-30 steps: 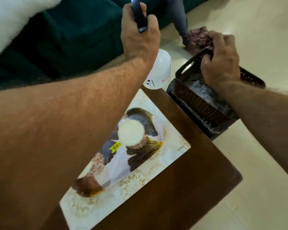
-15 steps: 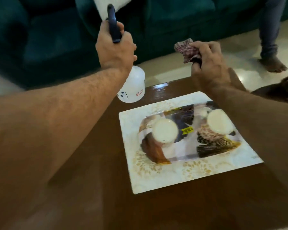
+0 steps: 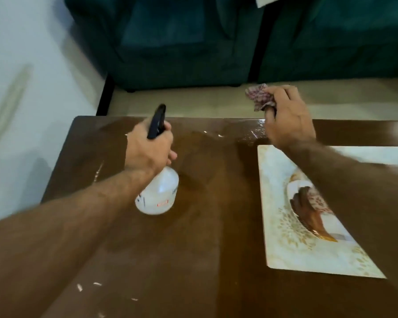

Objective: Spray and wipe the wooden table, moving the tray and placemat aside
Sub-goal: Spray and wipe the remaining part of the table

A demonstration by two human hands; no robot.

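My left hand grips the dark trigger head of a white spray bottle, held over the left half of the brown wooden table. My right hand hovers at the table's far edge, closed on a crumpled checked cloth. A cream placemat with a brown and gold pattern lies flat on the right side of the table, partly hidden under my right forearm. The tray is out of view.
A dark green sofa stands beyond the table across a strip of pale floor. A white wall runs along the left. Small white specks lie on the table near its front left.
The view has swung left, so the placemat now sits at the right. My left hand lowered the bottle over the bare wood. The tray, let go earlier, has left the view.
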